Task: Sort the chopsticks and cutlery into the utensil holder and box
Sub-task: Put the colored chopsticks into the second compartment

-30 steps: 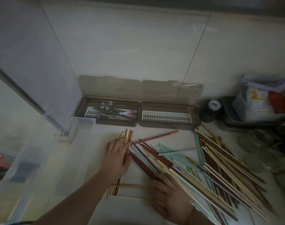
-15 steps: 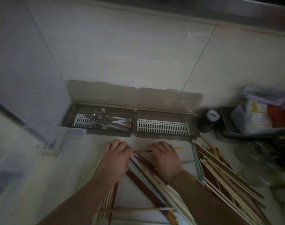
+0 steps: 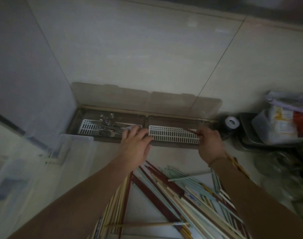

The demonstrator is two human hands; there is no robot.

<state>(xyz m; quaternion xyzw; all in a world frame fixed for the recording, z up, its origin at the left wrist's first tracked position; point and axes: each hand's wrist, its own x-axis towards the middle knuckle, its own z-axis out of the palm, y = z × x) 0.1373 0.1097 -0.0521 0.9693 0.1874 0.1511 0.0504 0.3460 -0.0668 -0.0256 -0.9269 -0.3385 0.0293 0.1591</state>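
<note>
2 hands are up at the utensil holder (image 3: 173, 147), the right hand (image 3: 210, 144) pinching 1 dark red chopstick (image 3: 193, 131) above the empty right compartment, angled across its length, the left hand (image 3: 135, 145) loosely spread at the divider.

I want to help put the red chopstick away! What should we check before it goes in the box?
1. Lid up against the wall: ok.
2. Right compartment free of cutlery: ok.
3. Right hand pinches the red chopstick: ok.
4. Chopstick lying flat along the grate: cannot tell, mostly hidden.
5. Left hand out of the way: not ok, it covers the divider.
6. Forks kept in the left compartment: ok.
</note>
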